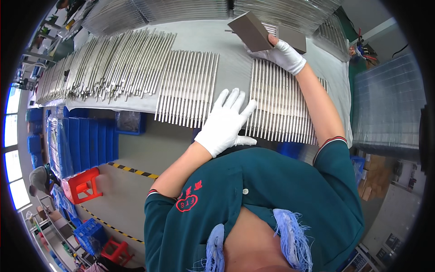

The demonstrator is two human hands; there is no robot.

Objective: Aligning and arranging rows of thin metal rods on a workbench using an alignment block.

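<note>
My right hand, in a white glove with the thumb tip bare, grips a grey-brown rectangular block. It holds the block tilted above the far end of the right-hand row of shiny metal rods. A second grey-brown block lies just behind that hand. My left hand, also in a white glove, is open with its fingers spread. It holds nothing and is over the near part of the table, between the right-hand row and another neat row of metal rods. Whether its fingers touch the rods I cannot tell.
A looser heap of metal rods covers the left of the pale table. Clear plastic trays are stacked along the back, and more stand at the right. Blue bins and a red stool are on the floor to the left.
</note>
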